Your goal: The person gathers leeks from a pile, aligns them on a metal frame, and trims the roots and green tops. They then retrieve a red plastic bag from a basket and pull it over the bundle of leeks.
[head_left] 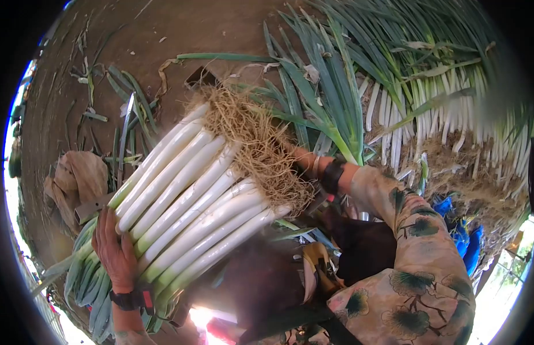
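The bundle of leeks (pixel 192 201) lies across the lap and probably needs both ends kept level so no stalk slips. The left hand (pixel 114 250) clasps the green end, while the right hand (pixel 304 160) is behind the roots, its grip hidden. The stalks are long and clean white, with tangled tan roots.

A thick bundle of leeks (pixel 192 207) lies slantwise, clean white stalks packed side by side. Tangled tan roots (pixel 261 149) point upper right, the green ends lower left under the left hand (pixel 114 253)
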The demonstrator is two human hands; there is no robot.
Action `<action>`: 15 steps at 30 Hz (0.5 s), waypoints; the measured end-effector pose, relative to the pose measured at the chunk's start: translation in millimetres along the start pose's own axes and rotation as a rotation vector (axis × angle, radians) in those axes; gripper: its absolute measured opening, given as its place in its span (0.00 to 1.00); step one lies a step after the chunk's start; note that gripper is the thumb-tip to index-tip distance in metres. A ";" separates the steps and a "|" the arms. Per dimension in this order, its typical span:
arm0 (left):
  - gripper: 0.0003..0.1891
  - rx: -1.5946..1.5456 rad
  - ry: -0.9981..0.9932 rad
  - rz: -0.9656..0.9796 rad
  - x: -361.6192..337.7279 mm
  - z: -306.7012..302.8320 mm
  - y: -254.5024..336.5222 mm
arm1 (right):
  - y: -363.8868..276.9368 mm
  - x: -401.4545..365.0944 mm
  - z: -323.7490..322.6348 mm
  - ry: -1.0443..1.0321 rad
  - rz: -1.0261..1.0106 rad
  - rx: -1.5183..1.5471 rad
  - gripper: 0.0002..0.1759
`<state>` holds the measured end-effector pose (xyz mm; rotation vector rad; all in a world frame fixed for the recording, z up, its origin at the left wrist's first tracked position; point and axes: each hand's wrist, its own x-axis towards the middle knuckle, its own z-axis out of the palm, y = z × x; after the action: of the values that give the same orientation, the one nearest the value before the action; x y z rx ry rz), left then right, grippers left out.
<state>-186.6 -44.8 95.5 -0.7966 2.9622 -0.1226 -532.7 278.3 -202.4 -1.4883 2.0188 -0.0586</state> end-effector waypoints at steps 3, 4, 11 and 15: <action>0.27 0.032 -0.013 -0.014 -1.1 6.1 -2.7 | 63.5 -28.1 -14.0 0.042 0.090 -0.024 0.21; 0.27 0.038 -0.020 -0.026 -1.9 7.8 -3.9 | 87.5 -42.2 -20.3 0.065 0.133 -0.031 0.21; 0.28 0.040 -0.056 -0.074 -0.2 13.1 -10.7 | 171.7 -186.4 -37.9 0.622 0.839 1.099 0.22; 0.28 0.035 -0.035 -0.017 -1.8 17.5 -15.8 | 114.0 -296.9 -9.1 0.627 1.110 1.309 0.26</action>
<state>-175.6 -58.5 79.6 -0.8113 2.9125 -0.1596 -583.3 577.0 -105.1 0.5433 2.1375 -1.1893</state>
